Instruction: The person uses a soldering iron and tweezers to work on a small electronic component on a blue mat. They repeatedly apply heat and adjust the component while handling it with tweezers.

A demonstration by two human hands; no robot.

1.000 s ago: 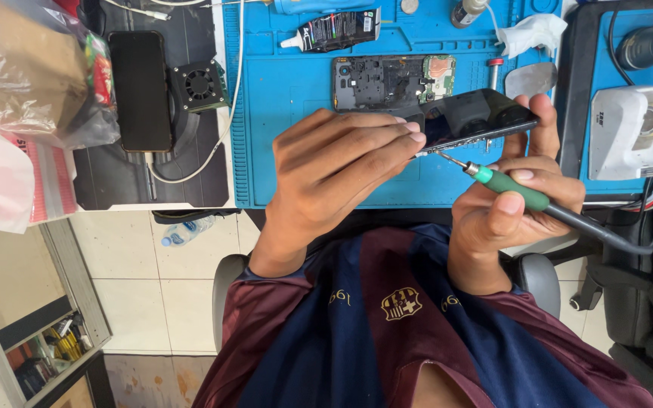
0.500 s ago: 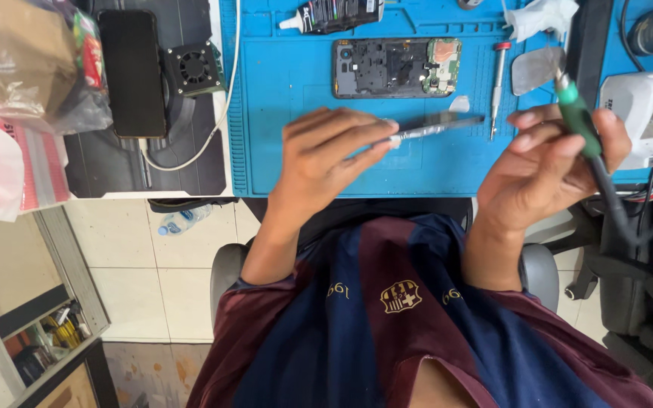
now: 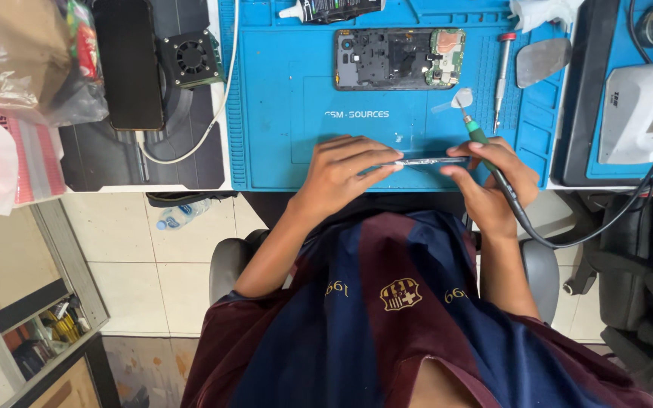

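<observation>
My left hand (image 3: 341,170) grips a thin phone screen panel (image 3: 428,161), held edge-on just above the blue work mat (image 3: 289,91). My right hand (image 3: 493,177) pinches the panel's other end and also holds a green-handled soldering iron (image 3: 478,136) whose black cable (image 3: 568,234) loops off to the right. The iron's tip points up toward a small clear plastic piece (image 3: 459,100). An opened phone body (image 3: 400,59) with its circuit board showing lies farther up the mat.
A red-capped screwdriver (image 3: 502,72) and a metal pry tool (image 3: 542,62) lie at the mat's right. A soldering station (image 3: 636,113) stands far right. A black phone (image 3: 126,64) and small fan (image 3: 190,57) sit on the dark mat at left, by plastic bags (image 3: 17,83).
My hands dropped toward the mat's near edge. The screen panel turned from tilted flat to edge-on, and my right hand brought the iron down from a raised position to the panel's end.
</observation>
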